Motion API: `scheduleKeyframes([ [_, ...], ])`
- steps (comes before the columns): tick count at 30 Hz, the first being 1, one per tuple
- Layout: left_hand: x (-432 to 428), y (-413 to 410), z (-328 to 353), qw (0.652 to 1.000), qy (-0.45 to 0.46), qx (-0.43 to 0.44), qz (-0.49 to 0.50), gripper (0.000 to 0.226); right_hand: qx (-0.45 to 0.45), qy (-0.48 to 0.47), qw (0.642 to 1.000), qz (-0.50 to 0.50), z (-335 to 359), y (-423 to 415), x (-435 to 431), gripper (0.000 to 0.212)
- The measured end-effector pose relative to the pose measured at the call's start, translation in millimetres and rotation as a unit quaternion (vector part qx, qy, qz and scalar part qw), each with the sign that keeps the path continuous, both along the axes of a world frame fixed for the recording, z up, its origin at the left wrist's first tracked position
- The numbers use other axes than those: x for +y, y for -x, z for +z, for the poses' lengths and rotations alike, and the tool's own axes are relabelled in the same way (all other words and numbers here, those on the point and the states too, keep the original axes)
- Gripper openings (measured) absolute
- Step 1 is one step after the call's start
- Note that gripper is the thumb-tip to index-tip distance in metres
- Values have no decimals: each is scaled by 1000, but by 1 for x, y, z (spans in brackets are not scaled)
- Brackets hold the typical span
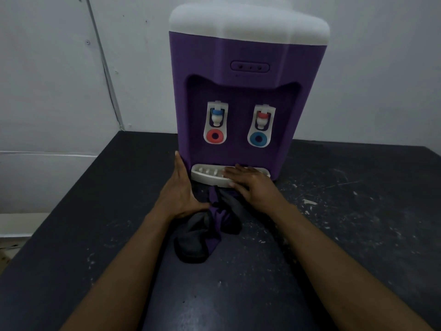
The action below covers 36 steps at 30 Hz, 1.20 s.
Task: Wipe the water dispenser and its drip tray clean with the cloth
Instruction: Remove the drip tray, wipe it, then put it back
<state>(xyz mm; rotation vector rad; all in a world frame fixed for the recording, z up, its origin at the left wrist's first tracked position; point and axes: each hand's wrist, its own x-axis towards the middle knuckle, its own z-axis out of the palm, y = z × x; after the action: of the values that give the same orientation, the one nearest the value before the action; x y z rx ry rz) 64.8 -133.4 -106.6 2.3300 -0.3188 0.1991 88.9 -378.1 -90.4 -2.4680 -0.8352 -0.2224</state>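
Main risk: the water dispenser [238,96] is tall and looks top-heavy; a hard push low on its body could slide or tip it on the worktop [358,211] — brace first. Next: the drip tray [207,175] looks clip-in; the right hand [248,185], open and flat on it, could pop it loose. Dispenser: purple body, white top, at the back of the worktop; tray white, slotted, at its foot. Left hand [179,192] open against the lower-left corner; the cloth [210,225] — purple-grey, bunched — lies ungripped between the hands.
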Motion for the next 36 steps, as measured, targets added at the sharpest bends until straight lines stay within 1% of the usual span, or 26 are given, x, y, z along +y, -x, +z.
scheduleKeyframes([
  [2, 1, 0, -3, 1000, 10, -5, 0, 164, 8, -69, 997, -31, 3, 8, 5, 32],
  [4, 2, 1, -6, 1000, 21, -7, 9, 162, -42, -145, 986, -69, 5, 19, 13, 28],
  [5, 2, -1, -8, 999, 33, -4, 13, 160, -68, -148, 983, -82, 7, 23, 18, 30],
  [7, 0, -2, -7, 996, 85, 9, 9, 161, -76, -89, 989, -92, 10, 28, 23, 36],
  [8, -2, -2, -5, 991, 133, 22, 3, 162, -60, -54, 992, -92, 11, 29, 25, 35],
  [9, -2, -3, -5, 988, 153, 23, 1, 163, -38, -30, 995, -91, 13, 29, 27, 33],
  [10, -3, -2, -8, 990, 142, -5, 3, 159, -14, -20, 996, -88, 14, 29, 28, 29],
  [11, -3, 1, -10, 994, 91, -52, 18, 152, 9, -20, 996, -81, 15, 29, 30, 24],
  [12, -3, 5, -12, 993, 56, -96, 41, 143, 27, -26, 997, -71, 16, 30, 31, 18],
  [13, -2, 10, -9, 987, 40, -142, 62, 131, 42, -36, 997, -58, 19, 32, 32, 15],
  [14, 0, 14, -5, 978, 51, -187, 74, 114, 61, -59, 995, -48, 21, 34, 34, 15],
  [16, 0, 21, 10, 954, 104, -270, 85, 71, 118, -159, 979, -40, 29, 37, 36, 20],
  [17, -1, 25, 18, 949, 130, -278, 70, 52, 148, -212, 965, -43, 33, 38, 36, 22],
  [18, -4, 29, 27, 951, 153, -264, 39, 38, 170, -256, 951, -43, 38, 39, 36, 23],
  [19, -9, 34, 36, 958, 162, -236, 3, 33, 189, -285, 939, -41, 42, 39, 36, 24],
  [21, -20, 42, 46, 969, 150, -188, -48, 37, 217, -326, 920, -22, 52, 40, 37, 26],
  [22, -24, 45, 48, 971, 147, -182, -52, 37, 217, -341, 915, -9, 57, 42, 37, 25],
  [25, -25, 45, 60, 965, 183, -184, -37, 39, 189, -374, 908, 16, 70, 45, 38, 20],
  [27, -22, 43, 73, 966, 182, -177, -45, 32, 171, -398, 901, 33, 78, 47, 38, 17],
  [29, -20, 44, 90, 960, 217, -166, -66, 22, 160, -420, 892, 45, 87, 48, 37, 16],
  [32, -18, 43, 122, 949, 257, -177, -49, 22, 164, -447, 877, 70, 102, 49, 37, 11],
  [34, -20, 42, 139, 949, 263, -164, -49, 15, 163, -455, 872, 80, 114, 48, 41, 16],
  [36, -25, 41, 155, 948, 261, -176, -44, 21, 154, -464, 868, 81, 128, 49, 47, 21],
])
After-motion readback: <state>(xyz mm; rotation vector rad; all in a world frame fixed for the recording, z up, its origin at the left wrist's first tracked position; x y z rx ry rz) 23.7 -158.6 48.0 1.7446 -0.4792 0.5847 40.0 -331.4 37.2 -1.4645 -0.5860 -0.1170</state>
